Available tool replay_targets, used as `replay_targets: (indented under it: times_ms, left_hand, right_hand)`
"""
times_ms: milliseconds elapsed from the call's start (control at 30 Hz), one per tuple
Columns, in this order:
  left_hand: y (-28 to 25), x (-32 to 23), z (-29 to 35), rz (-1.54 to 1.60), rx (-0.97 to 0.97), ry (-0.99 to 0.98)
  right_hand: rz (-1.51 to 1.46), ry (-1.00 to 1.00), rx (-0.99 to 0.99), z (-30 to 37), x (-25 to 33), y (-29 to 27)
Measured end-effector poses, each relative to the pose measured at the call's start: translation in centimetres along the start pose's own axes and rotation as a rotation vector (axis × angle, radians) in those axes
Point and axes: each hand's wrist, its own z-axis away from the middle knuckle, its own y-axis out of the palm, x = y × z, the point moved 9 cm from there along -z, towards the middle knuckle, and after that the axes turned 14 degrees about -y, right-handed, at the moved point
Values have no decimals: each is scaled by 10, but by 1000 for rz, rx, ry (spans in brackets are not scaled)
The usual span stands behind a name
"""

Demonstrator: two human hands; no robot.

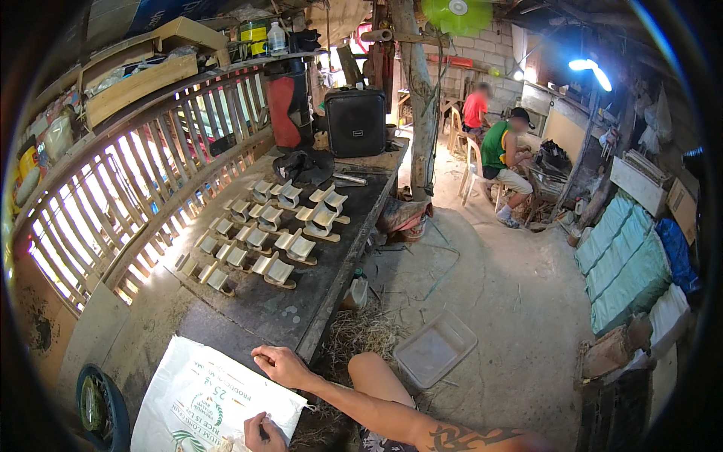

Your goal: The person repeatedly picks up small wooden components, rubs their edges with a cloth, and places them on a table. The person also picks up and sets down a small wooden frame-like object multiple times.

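A white sack (184, 388) with green and brown print lies flat before me, over the near end of the dark table. Over its far right part, my right hand (282, 367) is closed with the fingers curled; whatever they hold, if anything, is hidden. Low in the picture, my left hand (263, 435) rests on the sack, fingers bent and pressed together. Something pale (230, 446) shows beside it, too cut off to name. Further up the table (279, 305) stand several pale, curved, saddle-shaped pieces (254, 236) in rows, apart from both hands.
A black speaker (355, 123) and a dark cap (303, 164) sit at the table's far end. Slatted railing (162, 177) runs along the left. A dark round basin (102, 407) stands near left, a plastic tray (435, 348) on the floor. Two people (503, 154) sit farther back.
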Motion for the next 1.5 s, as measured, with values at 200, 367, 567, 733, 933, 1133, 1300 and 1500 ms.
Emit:
replay_targets:
  times_ms: [200,367,567,733,933,1133,1300,1500]
  left_hand:
    - [2,2,-1,52,18,-25]
    - [0,-1,0,28,2,12]
    - [0,-2,0,27,8,-10]
    - [-1,-4,1,20,5,-3]
    - [1,-9,0,14,2,18]
    - [-8,-16,-3,-9,-94,36]
    - [-9,-24,-3,43,-60,15]
    - [-10,-28,-3,36,-60,27]
  right_hand:
    - [-5,13,-1,2,-3,1]
    - [11,-53,-34,2,-2,0]
    - [3,-69,-44,2,-3,1]
    - [6,-65,-30,2,-3,0]
    - [51,-137,-99,0,7,-6]
    - [81,-6,-24,1,11,-6]
    - [108,-11,-4,-2,18,-8]
    - [123,-24,-3,-3,19,-8]
